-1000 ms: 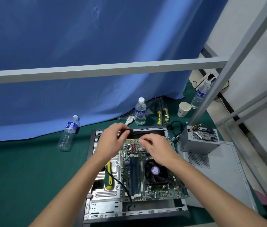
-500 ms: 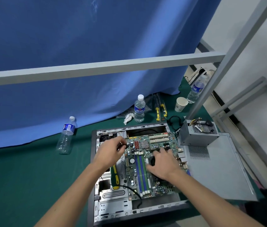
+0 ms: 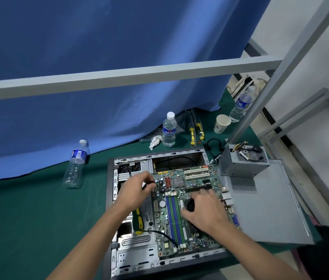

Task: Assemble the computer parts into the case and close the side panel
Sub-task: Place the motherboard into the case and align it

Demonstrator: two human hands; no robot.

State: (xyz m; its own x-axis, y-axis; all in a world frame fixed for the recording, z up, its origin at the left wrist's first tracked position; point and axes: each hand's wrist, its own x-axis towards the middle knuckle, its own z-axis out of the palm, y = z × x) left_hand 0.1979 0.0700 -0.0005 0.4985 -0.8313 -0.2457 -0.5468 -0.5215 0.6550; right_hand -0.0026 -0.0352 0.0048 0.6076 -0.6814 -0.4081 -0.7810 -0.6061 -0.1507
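An open computer case [image 3: 112, 199] lies flat on the green mat. Inside it sits a green motherboard [image 3: 179, 182] with blue and green memory slots. My left hand [image 3: 136, 191] is at the board's left edge, its fingers curled round a black cable [image 3: 163, 235] that runs down across the board. My right hand [image 3: 204, 211] lies over the black CPU fan [image 3: 190, 205], fingers curled on it. A grey power supply [image 3: 244, 162] stands to the right, on the loose grey side panel [image 3: 268, 209].
A green and yellow screwdriver [image 3: 138, 221] lies inside the case under my left wrist. Three water bottles [image 3: 168, 130], a paper cup [image 3: 221, 123] and more screwdrivers [image 3: 196, 130] stand behind the case. A grey metal bar [image 3: 119, 77] crosses overhead.
My right hand has slid from the board's far part back onto the CPU fan. My left hand came nearer along the left edge, still holding the cable.
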